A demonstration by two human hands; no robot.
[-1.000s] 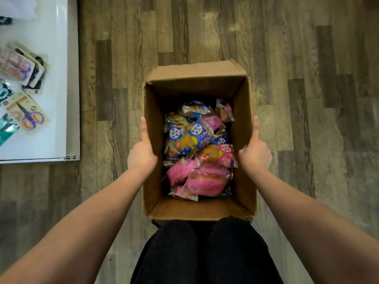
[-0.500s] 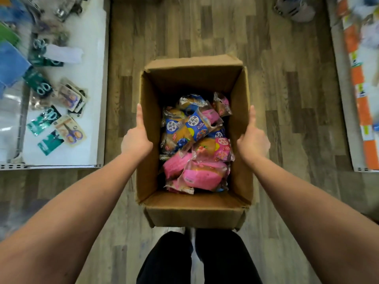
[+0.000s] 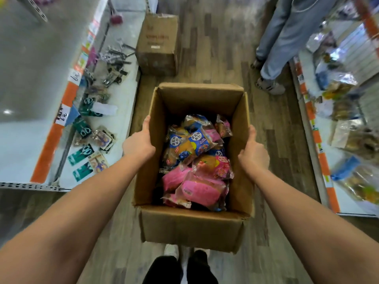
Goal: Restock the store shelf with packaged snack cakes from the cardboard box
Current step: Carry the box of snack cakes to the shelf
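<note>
Cardboard box (image 3: pixel 192 226), one and open-topped, is carried over a wood-pattern floor (image 3: pixel 215 48) between a left shelf (image 3: pixel 127 95) and a right shelf (image 3: pixel 307 138); it holds roughly ten snack cakes (image 3: pixel 196 158) in blue and pink wrappers, loosely heaped. Two hands hold it: the left hand (image 3: pixel 138 143) and the right hand (image 3: pixel 254 153) each lay one straight thumb along a side wall's top rim, and the other fingers are hidden behind the wall, so their spread cannot be told. Compared with half a second earlier, grip and heap are unchanged, while one closed carton (image 3: pixel 158 44) and a second person's two legs (image 3: pixel 287 27) have come into view ahead.
</note>
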